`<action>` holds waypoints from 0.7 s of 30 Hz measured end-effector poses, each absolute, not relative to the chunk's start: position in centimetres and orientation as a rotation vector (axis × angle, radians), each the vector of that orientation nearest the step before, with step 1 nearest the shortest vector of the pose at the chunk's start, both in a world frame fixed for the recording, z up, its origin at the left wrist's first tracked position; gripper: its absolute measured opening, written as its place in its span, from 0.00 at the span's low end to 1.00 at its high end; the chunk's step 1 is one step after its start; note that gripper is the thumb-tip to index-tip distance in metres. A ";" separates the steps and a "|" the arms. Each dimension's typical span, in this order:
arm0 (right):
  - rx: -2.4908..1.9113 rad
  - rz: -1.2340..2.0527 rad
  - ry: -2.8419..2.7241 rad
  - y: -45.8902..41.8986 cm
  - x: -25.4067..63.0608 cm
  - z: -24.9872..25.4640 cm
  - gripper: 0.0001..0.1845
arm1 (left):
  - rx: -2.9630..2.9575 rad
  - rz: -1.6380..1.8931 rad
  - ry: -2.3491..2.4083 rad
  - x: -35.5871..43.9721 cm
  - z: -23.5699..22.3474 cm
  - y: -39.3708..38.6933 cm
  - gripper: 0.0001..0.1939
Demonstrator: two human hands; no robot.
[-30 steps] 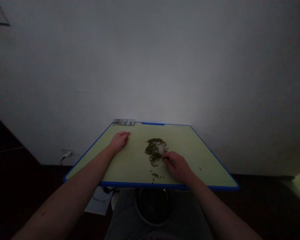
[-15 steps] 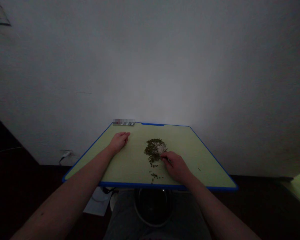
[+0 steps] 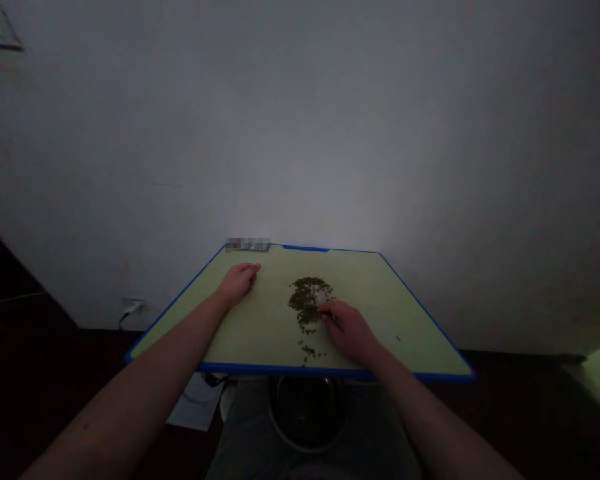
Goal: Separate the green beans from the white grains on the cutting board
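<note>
A spread of small green beans (image 3: 303,293) with a pale patch of grains (image 3: 321,293) at its right side lies on the folding table (image 3: 260,333). My right hand (image 3: 347,328) rests at the lower right of this spread, thumb and forefinger pinched together at the beans. What is between those fingertips is too small and dark to make out. Left of the spread, my left hand (image 3: 239,283) lies on the tabletop, its fingers curled in and pressed together, with nothing visible in them.
A metal bowl (image 3: 307,413) sits on my lap below the table's blue front edge. At the back left corner lies a flat, blurred object (image 3: 248,245). A tiny dark sliver (image 3: 399,338) lies to the right. The wall (image 3: 330,133) stands behind the table.
My right fingertips have shifted slightly left and up over the beans. The left hand has stayed in place.
</note>
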State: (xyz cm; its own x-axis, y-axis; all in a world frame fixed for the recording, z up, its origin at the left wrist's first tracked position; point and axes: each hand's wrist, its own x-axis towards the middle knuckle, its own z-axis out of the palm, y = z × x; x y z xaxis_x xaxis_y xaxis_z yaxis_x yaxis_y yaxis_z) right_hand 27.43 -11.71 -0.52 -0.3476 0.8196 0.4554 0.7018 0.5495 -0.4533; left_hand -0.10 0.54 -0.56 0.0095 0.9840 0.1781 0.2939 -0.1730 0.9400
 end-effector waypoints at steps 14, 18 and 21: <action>-1.223 0.232 -2.059 -12.2 27.6 -0.6 0.10 | 1.577 1.193 1.383 0.1 0.0 -0.1 0.20; -1.210 0.231 -2.082 -12.3 27.6 -0.6 0.10 | 1.563 1.186 1.389 0.2 0.3 -0.2 0.20; -1.219 0.219 -2.087 -12.3 27.6 -0.6 0.10 | 1.554 1.187 1.395 0.3 0.2 -0.1 0.20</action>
